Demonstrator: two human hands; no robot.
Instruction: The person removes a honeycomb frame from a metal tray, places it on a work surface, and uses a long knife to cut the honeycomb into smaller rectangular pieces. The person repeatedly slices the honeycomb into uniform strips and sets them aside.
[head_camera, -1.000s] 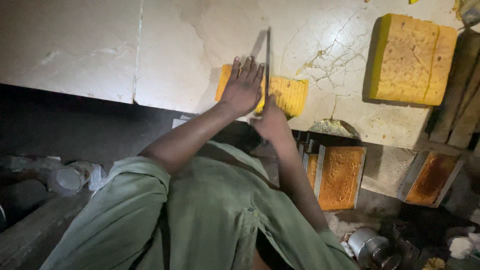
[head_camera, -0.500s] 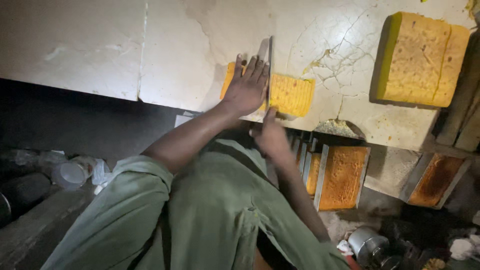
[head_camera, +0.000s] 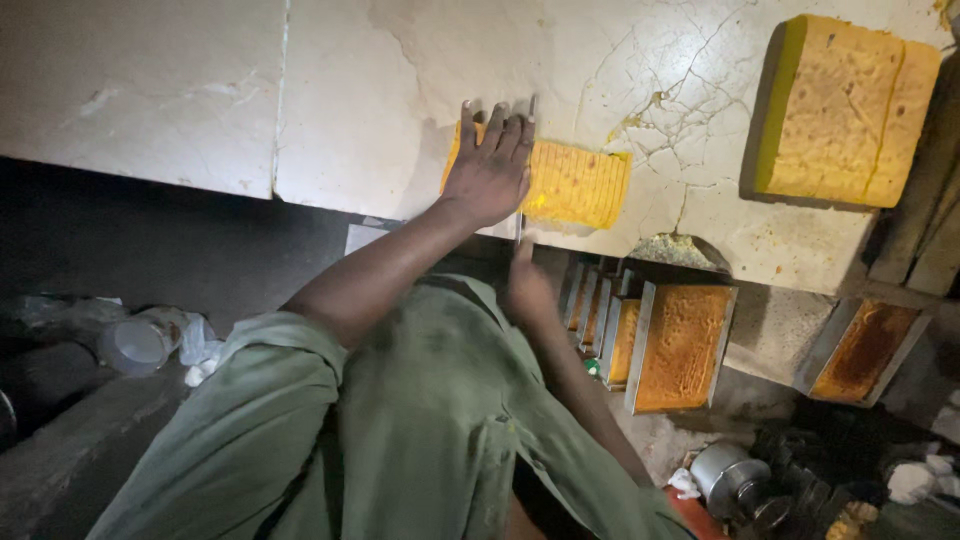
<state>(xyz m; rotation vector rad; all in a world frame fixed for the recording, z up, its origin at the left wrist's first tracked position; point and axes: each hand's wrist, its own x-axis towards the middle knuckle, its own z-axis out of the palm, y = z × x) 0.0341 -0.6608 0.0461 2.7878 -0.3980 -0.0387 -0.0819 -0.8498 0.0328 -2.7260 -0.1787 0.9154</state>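
A small yellow loaf (head_camera: 578, 185) with slice lines across its top lies near the front edge of a cracked white stone counter (head_camera: 180, 90). My left hand (head_camera: 490, 160) presses flat on the loaf's left end, fingers spread. A thin knife (head_camera: 519, 228) stands in the loaf just beside those fingers, its tip showing past them. My right hand (head_camera: 525, 285) grips the knife's handle below the counter edge, partly in shadow. Both arms come out of green sleeves.
A large yellow loaf block (head_camera: 850, 110) sits at the counter's far right. Under the counter stand metal tins holding browned loaves (head_camera: 680, 345) (head_camera: 865, 350). A plastic cup (head_camera: 140, 340) lies at the left, a metal pot (head_camera: 725, 475) at the bottom right.
My right hand has drawn the knife back toward me, so less blade shows beyond the loaf. My left hand stays pressed on the loaf.
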